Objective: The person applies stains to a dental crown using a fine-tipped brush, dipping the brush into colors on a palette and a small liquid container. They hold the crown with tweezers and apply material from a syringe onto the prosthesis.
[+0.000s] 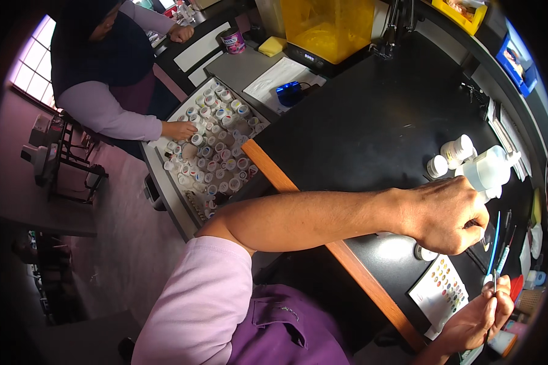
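My left arm reaches across the black worktop (359,128), and my left hand (450,213) is curled closed, its fingertips turned out of sight. Whatever it may hold is hidden. Just beyond it stands a translucent white bottle (488,169), beside small white jars (456,150). My right hand (478,319) pinches a thin, dark rod-like tool (495,281) upright between thumb and fingers; its tip is too small to make out. Near that hand lies a white card with rows of coloured dots (441,292). A lidded jar (425,252) sits partly under my left hand. Thin blue stick (494,240) lies behind.
A pulled-out drawer (192,210) full of small lidded jars stands left of the worktop's wooden edge (274,167). A co-worker's hand (179,129) reaches into it. A yellow transparent box (329,27) and a blue-lit device (290,92) stand at the back.
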A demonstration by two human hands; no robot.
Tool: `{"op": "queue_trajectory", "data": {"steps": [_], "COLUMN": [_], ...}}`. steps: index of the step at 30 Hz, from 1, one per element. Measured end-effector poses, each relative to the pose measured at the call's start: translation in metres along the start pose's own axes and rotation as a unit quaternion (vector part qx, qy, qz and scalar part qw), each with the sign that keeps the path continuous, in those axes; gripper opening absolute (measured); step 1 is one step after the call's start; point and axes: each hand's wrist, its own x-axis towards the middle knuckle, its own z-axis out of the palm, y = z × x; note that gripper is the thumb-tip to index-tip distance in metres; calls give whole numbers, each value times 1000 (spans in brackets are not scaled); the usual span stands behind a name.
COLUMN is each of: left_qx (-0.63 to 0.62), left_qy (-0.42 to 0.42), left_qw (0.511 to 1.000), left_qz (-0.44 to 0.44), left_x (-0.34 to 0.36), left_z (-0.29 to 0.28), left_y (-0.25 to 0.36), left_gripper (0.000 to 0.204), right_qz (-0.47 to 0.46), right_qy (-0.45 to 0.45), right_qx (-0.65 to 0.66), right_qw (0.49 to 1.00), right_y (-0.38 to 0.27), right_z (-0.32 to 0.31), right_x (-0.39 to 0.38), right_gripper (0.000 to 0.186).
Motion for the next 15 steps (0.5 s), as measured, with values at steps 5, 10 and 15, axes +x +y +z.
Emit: {"op": "queue_trajectory", "data": {"steps": [5, 10, 15], "left_qx": [-6, -6, -22], "left_qy": [-2, -18, -37], "left_qw": [1000, 1000, 999], "left_qz": [12, 23, 30], "left_x": [2, 1, -2], "left_z": [1, 0, 1], "left_y": [-1, -3, -2], "left_gripper": [23, 20, 19], "right_qz": [-3, -42, -243], "right_qy": [10, 15, -42], "right_qx": [15, 12, -200], "right_qw": [1000, 999, 948], "right_y": [0, 1, -14], "right_z": [0, 6, 27], "right_x": [0, -1, 10], "right_gripper": [21, 20, 9]}}
